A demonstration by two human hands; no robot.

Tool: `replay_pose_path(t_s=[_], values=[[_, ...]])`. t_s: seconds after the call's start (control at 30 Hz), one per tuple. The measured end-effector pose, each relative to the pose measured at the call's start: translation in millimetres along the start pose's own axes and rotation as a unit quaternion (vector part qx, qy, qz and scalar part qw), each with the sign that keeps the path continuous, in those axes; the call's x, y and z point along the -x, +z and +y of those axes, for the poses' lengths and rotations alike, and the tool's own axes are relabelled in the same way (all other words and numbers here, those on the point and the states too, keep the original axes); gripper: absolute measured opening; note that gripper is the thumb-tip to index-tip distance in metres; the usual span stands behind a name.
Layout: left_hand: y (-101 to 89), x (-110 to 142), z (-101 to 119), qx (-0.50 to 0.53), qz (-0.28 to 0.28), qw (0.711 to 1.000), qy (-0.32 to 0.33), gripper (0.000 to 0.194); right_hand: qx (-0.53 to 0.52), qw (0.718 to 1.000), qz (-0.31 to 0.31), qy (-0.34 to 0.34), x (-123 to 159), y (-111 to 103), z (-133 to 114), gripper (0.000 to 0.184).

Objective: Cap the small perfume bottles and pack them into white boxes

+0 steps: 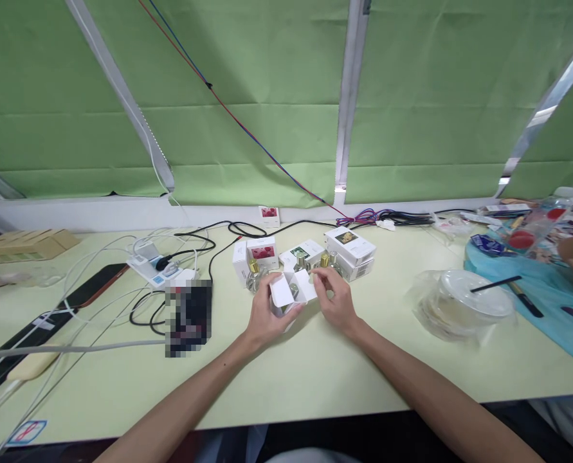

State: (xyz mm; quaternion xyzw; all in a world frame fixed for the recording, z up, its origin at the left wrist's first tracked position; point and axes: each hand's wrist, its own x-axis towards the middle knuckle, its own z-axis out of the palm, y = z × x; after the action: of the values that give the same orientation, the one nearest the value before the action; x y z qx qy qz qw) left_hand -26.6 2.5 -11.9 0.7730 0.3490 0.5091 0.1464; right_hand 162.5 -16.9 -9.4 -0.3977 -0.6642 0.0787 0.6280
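My left hand [263,316] is wrapped round a small white carton [281,292] whose top flaps stand open. Down inside it, part of a shiny cap [294,290] shows. The fingers of my right hand [337,301] are pinched at the carton's right flap. Just behind my hands stand small glass bottles: a gold-capped bottle [253,278] on the left, a silver-capped bottle [300,261] in the middle, and a gold-capped one [325,260] by my right fingers. White cartons with flower pictures surround them, including a left carton [240,262] and a stacked right carton [350,245].
A power strip [154,265] with tangled cables and a blurred-out dark object [194,318] lie to the left. On the right are a lidded round container [469,299] in plastic and a cluttered blue sheet [556,328]. Another small carton [269,217] stands at the wall.
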Motion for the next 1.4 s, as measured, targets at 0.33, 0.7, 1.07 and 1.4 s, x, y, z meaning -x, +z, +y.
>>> replay_pose_path(t_s=[0.33, 0.7, 1.07, 1.4], values=[[2.1, 3.7, -0.7, 0.04, 0.012, 0.999, -0.018, 0.07, -0.017, 0.997, -0.072, -0.029, 3.5, -1.8, 0.7, 0.032], [0.9, -0.7, -4.0, 0.07, 0.012, 0.996, 0.046, 0.078, -0.034, 0.991, -0.116, -0.065, 3.3, -3.3, 4.6, 0.036], [1.6, -2.1, -5.4, 0.072, 0.033, 0.995, 0.063, 0.085, -0.015, 0.988, -0.143, -0.059, 2.1, -4.2, 1.4, 0.041], [0.8, -2.4, -5.8, 0.069, 0.047, 0.995, 0.051, 0.086, -0.018, 0.985, -0.162, -0.054, 3.5, -4.3, 2.6, 0.043]])
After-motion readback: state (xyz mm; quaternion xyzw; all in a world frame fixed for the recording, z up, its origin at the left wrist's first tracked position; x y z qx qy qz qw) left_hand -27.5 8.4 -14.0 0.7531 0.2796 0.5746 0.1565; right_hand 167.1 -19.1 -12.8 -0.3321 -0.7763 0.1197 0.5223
